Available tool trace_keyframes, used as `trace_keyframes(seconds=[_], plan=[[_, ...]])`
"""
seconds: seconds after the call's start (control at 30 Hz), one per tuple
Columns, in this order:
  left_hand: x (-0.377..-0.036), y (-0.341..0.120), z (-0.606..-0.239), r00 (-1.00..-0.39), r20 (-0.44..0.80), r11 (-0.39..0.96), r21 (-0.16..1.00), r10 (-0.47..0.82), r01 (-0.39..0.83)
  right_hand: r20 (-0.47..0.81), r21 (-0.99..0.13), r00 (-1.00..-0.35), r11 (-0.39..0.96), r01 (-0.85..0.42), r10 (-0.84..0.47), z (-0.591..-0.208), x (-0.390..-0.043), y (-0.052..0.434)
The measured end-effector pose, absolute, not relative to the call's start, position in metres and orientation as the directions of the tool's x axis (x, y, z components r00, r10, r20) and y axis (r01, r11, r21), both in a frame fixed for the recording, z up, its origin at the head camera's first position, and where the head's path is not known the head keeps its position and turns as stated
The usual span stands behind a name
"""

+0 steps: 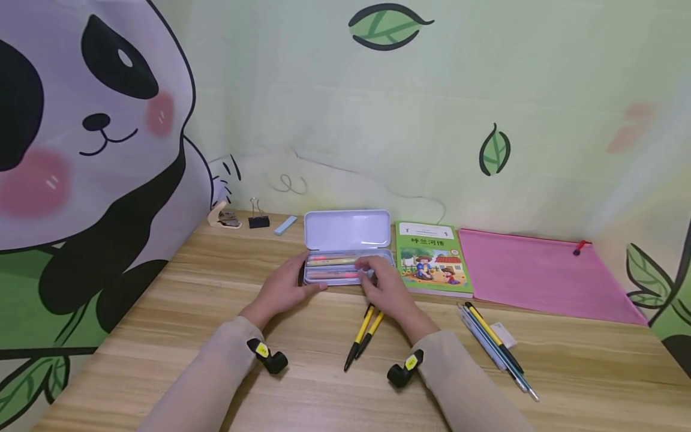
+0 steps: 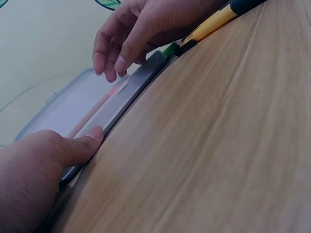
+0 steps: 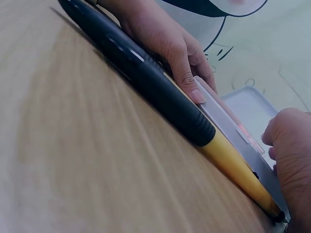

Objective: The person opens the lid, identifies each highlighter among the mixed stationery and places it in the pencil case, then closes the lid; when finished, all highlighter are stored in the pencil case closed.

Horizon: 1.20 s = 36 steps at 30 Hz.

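A wooden desk point(image 1: 162, 336) sits in a corner — a big panda point(image 1: 81, 138) and green leaves point(image 1: 387, 26) on the walls.

The right hand point(image 1: 385, 287) hides the pencil case's point(image 1: 345, 247) right contents and the yellow pens' point(image 1: 363, 337) far ends. The book's point(image 1: 432, 258) title is too small to read.

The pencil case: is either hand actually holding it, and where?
The left hand holds the open pencil case at its near left edge, thumb along the front rim. The right hand hovers over the pens inside; whether it grips anything cannot be told.
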State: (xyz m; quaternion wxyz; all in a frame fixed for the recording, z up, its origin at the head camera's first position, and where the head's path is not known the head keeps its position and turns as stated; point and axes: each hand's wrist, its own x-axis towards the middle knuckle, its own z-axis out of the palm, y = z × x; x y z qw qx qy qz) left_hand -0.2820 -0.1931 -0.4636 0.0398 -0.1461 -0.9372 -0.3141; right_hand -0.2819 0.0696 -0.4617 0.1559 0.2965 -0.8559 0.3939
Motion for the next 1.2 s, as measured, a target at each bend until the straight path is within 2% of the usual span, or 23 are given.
trace_keyframes(seconds=[0.17,0.43,0.57,0.97,1.1,1.2], plan=[[-0.283,-0.194,-0.465,-0.952,0.172,0.763,0.569,0.252,0.305,0.549,-0.539,-0.74,0.512,-0.669,-0.389,-0.461,-0.282,0.071],[-0.284,-0.194,-0.471,-0.952,0.172,0.764,0.568,0.253,0.306,0.679,-0.383,-0.594,0.481,-0.788,-0.432,-0.46,-0.273,0.075],[-0.285,-0.194,-0.471,-0.947,0.19,0.758,0.567,0.26,0.322,0.689,-0.351,-0.563,0.469,-0.811,-0.456,-0.457,-0.264,0.077],[-0.285,-0.194,-0.466,-0.948,0.183,0.765,0.56,0.259,0.317,0.611,-0.384,-0.605,0.477,-0.791,-0.511,-0.452,-0.225,0.113],[-0.285,-0.194,-0.467,-0.948,0.184,0.772,0.551,0.259,0.317,0.589,-0.436,-0.648,0.485,-0.758,-0.483,-0.453,-0.208,0.136],[-0.285,-0.193,-0.468,-0.949,0.182,0.778,0.543,0.257,0.315,0.566,-0.451,-0.704,0.553,-0.7,-0.429,-0.454,-0.195,0.155]])
